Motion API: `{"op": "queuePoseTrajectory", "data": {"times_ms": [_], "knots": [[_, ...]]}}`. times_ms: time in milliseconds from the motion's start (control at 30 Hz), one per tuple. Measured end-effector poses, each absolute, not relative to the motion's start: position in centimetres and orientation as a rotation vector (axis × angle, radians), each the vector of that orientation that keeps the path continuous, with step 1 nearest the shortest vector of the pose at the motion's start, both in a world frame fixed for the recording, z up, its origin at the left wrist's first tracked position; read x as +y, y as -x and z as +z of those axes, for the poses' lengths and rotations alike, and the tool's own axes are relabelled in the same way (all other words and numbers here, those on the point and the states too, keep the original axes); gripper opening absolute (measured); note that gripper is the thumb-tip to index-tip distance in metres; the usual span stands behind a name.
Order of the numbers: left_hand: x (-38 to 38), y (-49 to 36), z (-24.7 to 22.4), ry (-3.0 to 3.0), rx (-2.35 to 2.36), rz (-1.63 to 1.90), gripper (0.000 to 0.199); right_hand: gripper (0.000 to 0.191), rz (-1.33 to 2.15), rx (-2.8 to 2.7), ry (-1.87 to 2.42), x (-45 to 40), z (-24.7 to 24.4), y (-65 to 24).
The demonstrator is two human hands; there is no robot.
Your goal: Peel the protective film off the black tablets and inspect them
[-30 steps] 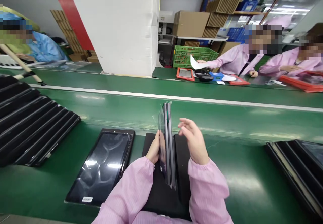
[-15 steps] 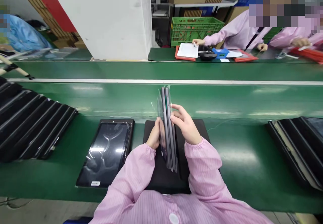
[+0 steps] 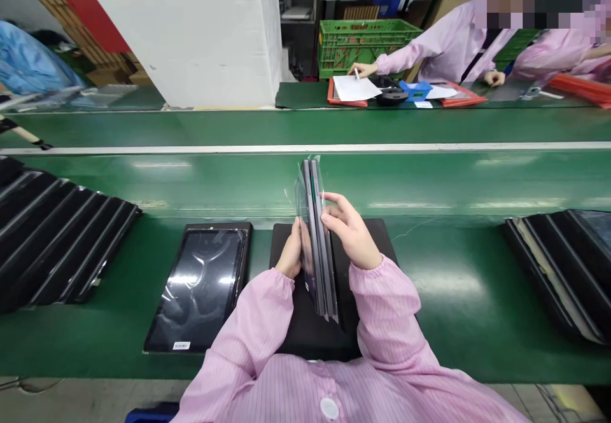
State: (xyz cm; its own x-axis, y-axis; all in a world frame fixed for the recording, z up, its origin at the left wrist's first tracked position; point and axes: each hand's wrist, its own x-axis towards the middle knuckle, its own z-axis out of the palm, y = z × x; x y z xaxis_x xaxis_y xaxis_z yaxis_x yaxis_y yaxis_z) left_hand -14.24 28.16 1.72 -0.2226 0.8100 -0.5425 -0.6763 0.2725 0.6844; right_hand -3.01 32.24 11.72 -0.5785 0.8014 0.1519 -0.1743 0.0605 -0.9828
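Note:
Two tablets (image 3: 321,238) stand on edge, side by side, between my hands, with clear film sticking out past their edges. My left hand (image 3: 291,251) is closed on their left face, its fingers partly hidden behind the film. From the right, my right hand (image 3: 352,231) grips them with thumb and fingers near the upper part. Beneath them lies a black pad (image 3: 382,238) on the green bench. Left of it, a tablet with a dark, film-covered screen (image 3: 203,283) lies flat, a small white label at its lower edge.
A row of leaning black tablets (image 3: 62,238) fills the left side, and another row (image 3: 563,270) stands at the right. Beyond the white strip (image 3: 305,149), co-workers in pink sit by papers (image 3: 356,88), a blue holder (image 3: 415,90) and a green crate (image 3: 365,44).
My hands keep the same hold on the tablets, which have hardly moved. The view has shifted slightly. Across the bench, a co-worker's hand with a white pen has moved over the paper.

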Motion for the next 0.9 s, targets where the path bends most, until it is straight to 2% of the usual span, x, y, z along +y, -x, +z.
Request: {"op": "queuePoseTrajectory", "data": {"times_ms": [600,900], "knots": [[28.05,14.26,1.65,-0.219,1.193,1.405,0.05,0.034,1.595,-1.583,0.708,32.38,11.72,2.84],[28.21,14.29,1.57,-0.187,1.203,1.357,0.059,0.032,1.594,-1.561,0.744,32.69,11.34,2.79]]}}
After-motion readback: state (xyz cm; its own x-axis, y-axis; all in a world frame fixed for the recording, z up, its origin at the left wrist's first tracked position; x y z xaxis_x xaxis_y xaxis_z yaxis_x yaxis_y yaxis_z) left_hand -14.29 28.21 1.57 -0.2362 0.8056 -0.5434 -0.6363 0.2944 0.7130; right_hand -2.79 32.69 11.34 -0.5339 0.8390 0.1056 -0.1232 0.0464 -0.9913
